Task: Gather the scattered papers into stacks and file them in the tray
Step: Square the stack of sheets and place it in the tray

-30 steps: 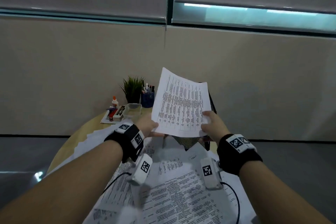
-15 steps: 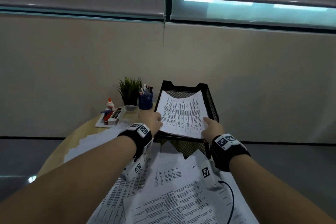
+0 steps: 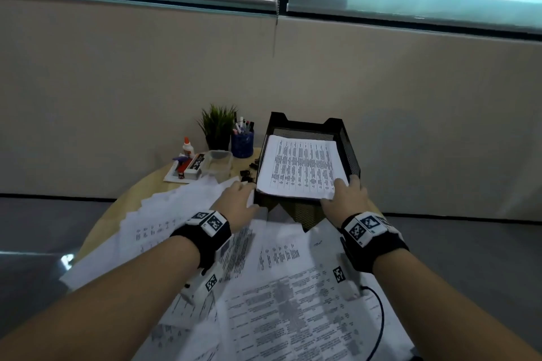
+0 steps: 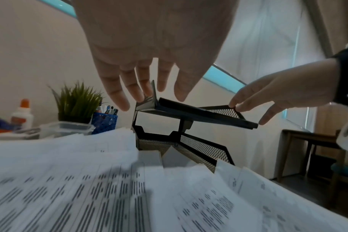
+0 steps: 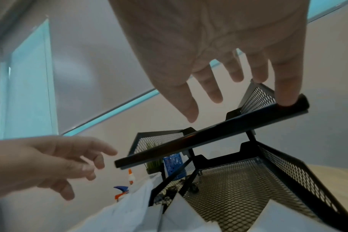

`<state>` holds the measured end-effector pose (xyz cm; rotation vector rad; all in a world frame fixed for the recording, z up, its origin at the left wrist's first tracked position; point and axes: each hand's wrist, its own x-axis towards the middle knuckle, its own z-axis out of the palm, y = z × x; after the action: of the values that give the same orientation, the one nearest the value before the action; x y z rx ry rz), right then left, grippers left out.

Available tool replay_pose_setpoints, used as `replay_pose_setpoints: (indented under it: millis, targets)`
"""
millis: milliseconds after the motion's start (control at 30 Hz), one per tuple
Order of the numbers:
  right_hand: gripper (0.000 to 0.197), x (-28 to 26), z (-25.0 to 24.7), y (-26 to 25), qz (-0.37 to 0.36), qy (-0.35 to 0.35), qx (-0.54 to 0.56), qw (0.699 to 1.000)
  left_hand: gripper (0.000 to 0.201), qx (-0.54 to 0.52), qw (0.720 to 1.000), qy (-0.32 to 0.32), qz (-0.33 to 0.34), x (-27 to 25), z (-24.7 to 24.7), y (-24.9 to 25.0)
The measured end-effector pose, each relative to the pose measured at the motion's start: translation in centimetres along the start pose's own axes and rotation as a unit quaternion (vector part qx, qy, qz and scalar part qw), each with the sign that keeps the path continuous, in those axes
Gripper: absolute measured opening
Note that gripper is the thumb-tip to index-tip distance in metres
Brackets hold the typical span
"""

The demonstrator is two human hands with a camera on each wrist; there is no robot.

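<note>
At twelve o'clock, stack [image 3: 299,168] rests in tray [image 3: 350,149]; left hand [image 3: 236,199] and right hand [image 3: 346,199] both slack, holding nothing, apparently squaring it.

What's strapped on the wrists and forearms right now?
Both forearms are bare, no sleeves. Each wrist wears a black band topped with white, black-patterned square marker tags. A white camera unit with its own tag hangs under each wrist; a black cable loops from the right one.

Dim room, pale window glow above; wrist views blurred, edges warped.
</note>
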<state>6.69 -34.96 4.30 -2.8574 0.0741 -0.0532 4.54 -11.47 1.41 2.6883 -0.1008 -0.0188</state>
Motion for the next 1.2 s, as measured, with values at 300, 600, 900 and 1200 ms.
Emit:
replay_pose_setpoints:
  millis: [300,600,900,1200]
  targets:
    - [0.040,-7.3,3.5,1.1,-0.005,-0.096,0.046,0.994,0.060,0.071,0.969,-0.215,-0.096,-8.6,3.2,-2.6]
    - [0.048,-12.9,8.1,1.7,0.041,-0.209,0.000,0.977,0.088,0.168,0.966,-0.165,-0.107,-12.5,8.0,-3.8]
    - [0.067,-15.4,11.4,1.9,0.050,-0.271,-0.037,0.961,0.034,0.072,0.980,-0.155,-0.098,-13.0,8.3,-3.8]
    - [0.059,-15.3,11.3,4.8,0.134,-0.223,-0.050,0.964,0.004,-0.051,0.973,-0.064,-0.217,-14.8,7.6,-7.6]
